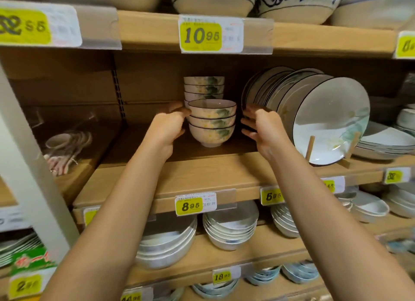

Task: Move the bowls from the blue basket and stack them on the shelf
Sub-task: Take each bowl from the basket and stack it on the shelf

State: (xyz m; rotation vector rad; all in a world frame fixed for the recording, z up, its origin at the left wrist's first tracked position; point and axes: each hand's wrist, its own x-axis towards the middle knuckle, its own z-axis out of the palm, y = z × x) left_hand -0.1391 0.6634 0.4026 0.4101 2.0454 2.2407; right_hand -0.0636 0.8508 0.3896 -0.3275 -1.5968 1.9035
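Head view: open left hand [170, 125] touches bowls [212, 121], open right hand [262, 125] beside (no grip); knock may topple them onto plates [314, 112]

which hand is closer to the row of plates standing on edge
Right. The right hand is just in front of the left edge of the plates. The left hand is beyond the front bowl stack, at its left side.

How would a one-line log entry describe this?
bowl stack: on shelf; left hand: at its left side; right hand: open, not touching
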